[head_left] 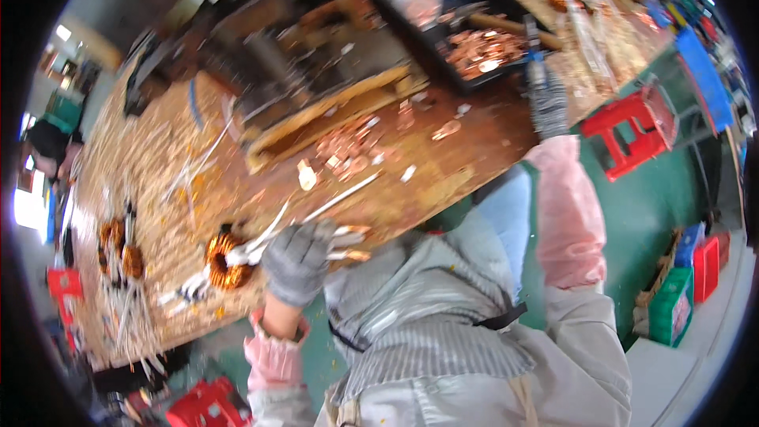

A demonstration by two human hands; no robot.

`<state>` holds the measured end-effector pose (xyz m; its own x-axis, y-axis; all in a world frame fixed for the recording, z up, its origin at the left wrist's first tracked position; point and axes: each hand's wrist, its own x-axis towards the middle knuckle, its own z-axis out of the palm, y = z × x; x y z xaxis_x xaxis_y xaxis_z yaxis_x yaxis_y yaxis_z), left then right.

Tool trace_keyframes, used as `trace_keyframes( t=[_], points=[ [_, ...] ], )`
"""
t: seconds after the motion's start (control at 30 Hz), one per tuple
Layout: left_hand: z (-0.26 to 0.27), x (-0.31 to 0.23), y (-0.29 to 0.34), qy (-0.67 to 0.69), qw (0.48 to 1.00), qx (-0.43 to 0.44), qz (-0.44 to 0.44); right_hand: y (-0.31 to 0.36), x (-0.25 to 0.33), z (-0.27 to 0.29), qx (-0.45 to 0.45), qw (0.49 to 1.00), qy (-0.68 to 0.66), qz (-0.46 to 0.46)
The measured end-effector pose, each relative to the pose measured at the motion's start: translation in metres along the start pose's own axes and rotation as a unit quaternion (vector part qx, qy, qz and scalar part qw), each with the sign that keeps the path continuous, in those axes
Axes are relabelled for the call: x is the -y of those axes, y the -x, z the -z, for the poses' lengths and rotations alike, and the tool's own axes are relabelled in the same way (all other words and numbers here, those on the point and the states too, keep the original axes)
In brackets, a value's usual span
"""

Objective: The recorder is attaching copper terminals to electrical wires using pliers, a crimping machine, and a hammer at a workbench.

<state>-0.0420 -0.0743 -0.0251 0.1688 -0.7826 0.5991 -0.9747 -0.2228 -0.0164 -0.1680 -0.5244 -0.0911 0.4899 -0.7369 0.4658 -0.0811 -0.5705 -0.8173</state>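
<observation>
My left hand [296,263], in a grey knit glove, is closed around the white-sleeved leads [251,253] of a copper-wound ring coil [234,277]. The coil lies at the table's near edge, left of the hand. Bare copper-coloured lead ends [352,255] stick out to the hand's right. At the right, my gloved right hand [549,104] is closed on a slim blue-and-metal tool [537,63]; blur hides its exact kind. This hand is beside a black tray [473,88] holding many small copper pieces [484,54].
Loose copper terminals [348,146] lie on the wooden table [443,182] before a dark, blurred machine [277,55] on a wooden base. More coils [118,249] sit at the left, others [563,0] at the far right. A red stool [632,130] stands right of the table.
</observation>
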Motion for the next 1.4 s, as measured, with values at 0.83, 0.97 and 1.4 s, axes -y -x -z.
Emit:
trace_keyframes(
  t=[0.83,0.97,1.4],
  points=[
    [-0.003,0.003,0.019,0.052,0.999,0.000,-0.002,0.152,0.181,-0.056,0.278,0.920,0.098,0.257],
    [-0.005,0.005,0.022,0.049,0.999,-0.014,-0.009,0.156,0.184,-0.063,0.280,0.923,0.074,0.252],
    [0.000,0.002,0.017,0.094,0.994,-0.020,0.054,0.161,0.189,-0.074,0.279,0.927,0.056,0.244]
  ],
)
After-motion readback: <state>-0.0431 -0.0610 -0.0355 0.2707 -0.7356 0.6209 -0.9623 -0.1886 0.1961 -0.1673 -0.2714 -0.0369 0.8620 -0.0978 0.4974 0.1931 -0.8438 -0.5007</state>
